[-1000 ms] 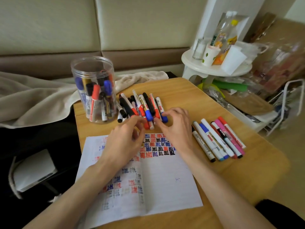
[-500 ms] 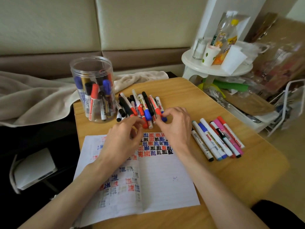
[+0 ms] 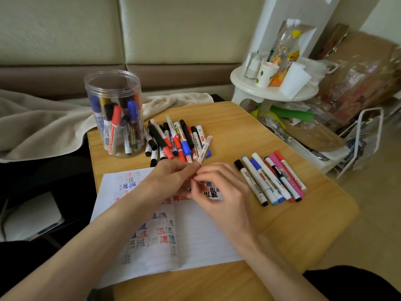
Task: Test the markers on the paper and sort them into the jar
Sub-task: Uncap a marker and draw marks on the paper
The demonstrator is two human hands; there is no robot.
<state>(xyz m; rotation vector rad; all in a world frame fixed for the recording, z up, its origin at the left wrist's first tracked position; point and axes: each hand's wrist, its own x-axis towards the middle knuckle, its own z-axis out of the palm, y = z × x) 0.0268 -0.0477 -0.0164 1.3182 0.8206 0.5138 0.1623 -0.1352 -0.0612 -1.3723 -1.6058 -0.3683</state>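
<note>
From my station I see both hands meeting over the far edge of the paper [image 3: 206, 235]. The left hand [image 3: 171, 181] and right hand [image 3: 219, 192] each pinch the near end of one white marker [image 3: 205, 148], whose barrel slants away from the paper; I judge it is about to be uncapped for a test. The sheet already carries many coloured marks, and the jar [image 3: 93, 94], beyond the paper's far left corner, holds a good batch. Left to do, I reckon: the loose pile [image 3: 173, 140] just beyond the paper and the neat row [image 3: 271, 177] to its right.
</note>
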